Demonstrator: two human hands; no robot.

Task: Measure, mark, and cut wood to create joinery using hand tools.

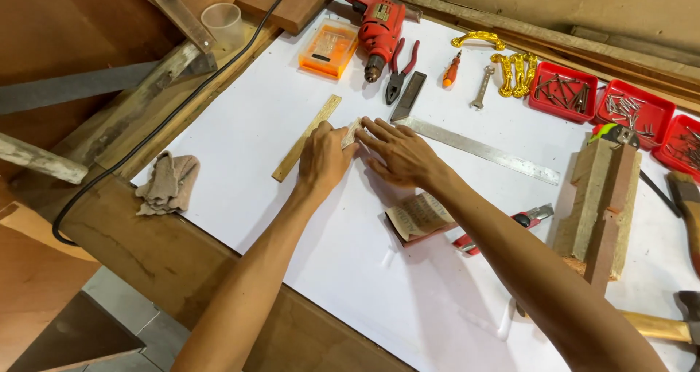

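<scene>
Both the left hand (pixel 324 157) and right hand (pixel 397 153) press flat on a small pale sandpaper scrap (pixel 352 131) near the white worktop's (pixel 240 146) far edge, so rub gently and keep it flat

A white-topped wooden workbench (pixel 240 146) fills the view. Beyond the hands runs a plain beige wall (pixel 583 4). Down to their left, grey tiled floor (pixel 138 321) shows beside brown plywood panels (pixel 44 22).
</scene>
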